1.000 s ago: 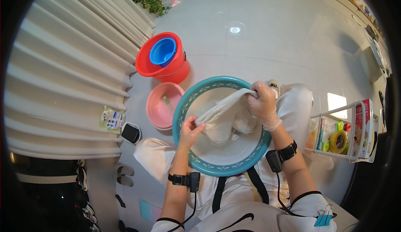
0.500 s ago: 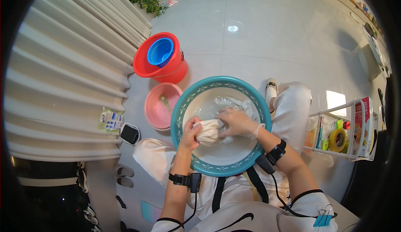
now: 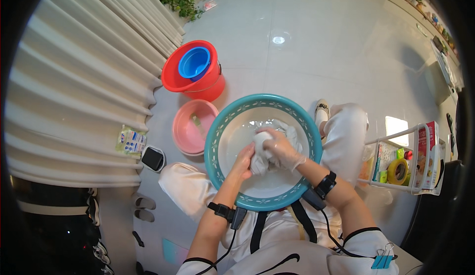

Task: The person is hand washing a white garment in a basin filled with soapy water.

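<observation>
A teal-rimmed basin with a white inside holds water between my legs. Over it, both hands work on a wet white cloth. My left hand is closed against the cloth's left side, its fingers partly hidden. My right hand, in a thin clear glove, is wrapped round the cloth's upper part from the right. More wet white fabric lies in the water beyond my right hand. What the folds cover cannot be made out.
Left of the basin stands a pink basin with a pale green strip-like tool. Behind it is a red bucket holding a blue tub. A white rack with tape and boxes stands right; a pale curtain hangs left.
My left hand has shifted slightly right and lower, its grip turned. The cloth, stretched sideways before, is now bunched upright between my hands, with my right hand higher on it.
</observation>
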Available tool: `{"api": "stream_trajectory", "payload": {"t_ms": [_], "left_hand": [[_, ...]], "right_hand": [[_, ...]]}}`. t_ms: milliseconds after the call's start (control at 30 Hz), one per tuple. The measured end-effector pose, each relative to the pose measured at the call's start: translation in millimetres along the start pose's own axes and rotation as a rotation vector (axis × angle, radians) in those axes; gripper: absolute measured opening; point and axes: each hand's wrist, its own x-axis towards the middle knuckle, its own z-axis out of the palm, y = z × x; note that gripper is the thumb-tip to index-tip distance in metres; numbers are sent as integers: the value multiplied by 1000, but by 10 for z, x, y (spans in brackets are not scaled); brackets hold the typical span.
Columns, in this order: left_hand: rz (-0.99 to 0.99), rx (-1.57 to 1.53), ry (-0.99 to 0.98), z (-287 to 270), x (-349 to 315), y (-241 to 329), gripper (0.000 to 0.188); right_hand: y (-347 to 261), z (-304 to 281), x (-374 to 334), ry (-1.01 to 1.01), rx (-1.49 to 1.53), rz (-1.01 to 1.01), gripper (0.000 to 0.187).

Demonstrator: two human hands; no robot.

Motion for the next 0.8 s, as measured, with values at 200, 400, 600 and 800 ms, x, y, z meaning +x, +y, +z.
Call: {"api": "stream_trajectory", "payload": {"t_ms": [200, 400, 600, 800], "left_hand": [[-13, -469, -629, -313, 54, -222, 33], [-99, -456, 213, 247, -89, -207, 37], [-13, -276, 257, 140, 37, -159, 37], [13, -412, 170, -137, 134, -373, 36]], "right_hand": [[232, 400, -422, -94, -786, -767, 40], [263, 200, -90, -190, -1159, -715, 19], [196, 204, 189, 171, -751, -489, 19], [256, 425, -353, -42, -875, -953, 18]]}}
